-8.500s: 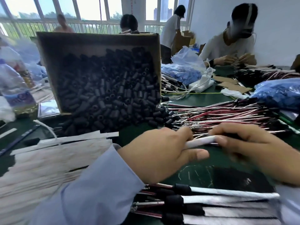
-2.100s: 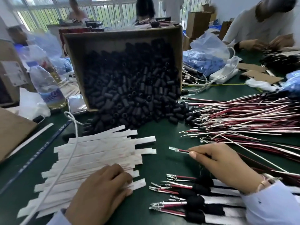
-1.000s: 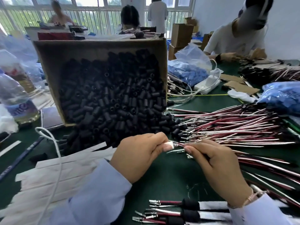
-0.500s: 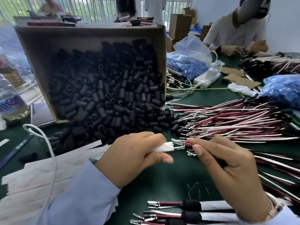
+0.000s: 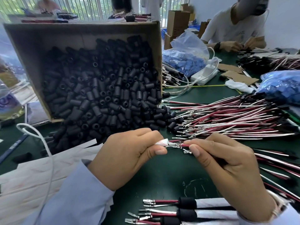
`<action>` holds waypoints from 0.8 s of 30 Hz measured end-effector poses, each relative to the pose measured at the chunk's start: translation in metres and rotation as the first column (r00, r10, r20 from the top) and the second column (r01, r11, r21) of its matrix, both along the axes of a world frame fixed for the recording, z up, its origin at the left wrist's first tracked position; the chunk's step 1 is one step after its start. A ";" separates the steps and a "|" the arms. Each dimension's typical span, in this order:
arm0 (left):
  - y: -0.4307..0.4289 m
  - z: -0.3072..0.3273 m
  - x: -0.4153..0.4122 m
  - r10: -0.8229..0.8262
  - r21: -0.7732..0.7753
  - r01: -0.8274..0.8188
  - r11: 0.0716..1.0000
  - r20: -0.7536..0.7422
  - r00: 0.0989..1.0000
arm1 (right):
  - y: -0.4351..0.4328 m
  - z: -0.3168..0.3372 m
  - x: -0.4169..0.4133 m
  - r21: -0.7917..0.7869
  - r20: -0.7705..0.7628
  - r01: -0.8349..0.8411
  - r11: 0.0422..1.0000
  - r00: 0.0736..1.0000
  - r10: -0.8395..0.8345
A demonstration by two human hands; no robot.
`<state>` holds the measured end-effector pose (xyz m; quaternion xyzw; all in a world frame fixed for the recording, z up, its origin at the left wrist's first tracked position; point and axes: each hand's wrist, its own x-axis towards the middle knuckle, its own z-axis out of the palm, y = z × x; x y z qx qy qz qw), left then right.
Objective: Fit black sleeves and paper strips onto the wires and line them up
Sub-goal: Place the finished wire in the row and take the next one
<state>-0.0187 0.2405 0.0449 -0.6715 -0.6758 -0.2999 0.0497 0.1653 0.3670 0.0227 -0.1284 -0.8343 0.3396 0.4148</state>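
"Why pinch the paper strip [image 5: 162, 142] right at its end?"

"The fingers of my left hand [image 5: 129, 159] are gripping it there, just in front of the cardboard box [image 5: 24, 51], so its mouth isn't flopping. My right hand [image 5: 227, 168] is pinching the wire pair [image 5: 184, 145] close behind the terminals, aiming them in."

"And the finished wires [image 5: 164, 201]?"

"They're lying on the tabletop [image 5: 162, 179], farther from the box, terminals lined up, I'd say for counting."
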 end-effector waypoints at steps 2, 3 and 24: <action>0.000 0.001 0.000 -0.006 -0.013 0.006 1.000 -0.007 1.000 | 0.001 0.000 0.000 -0.041 0.002 -0.017 0.999 1.000 0.017; 0.000 0.001 0.000 -0.010 -0.018 0.010 1.000 -0.009 1.000 | 0.001 0.000 0.000 -0.057 0.004 -0.025 0.998 1.000 0.025; -0.004 -0.003 0.003 -0.001 -0.095 -0.015 0.995 -0.168 0.986 | 0.003 0.001 -0.002 -0.049 0.136 -0.008 0.999 0.991 0.015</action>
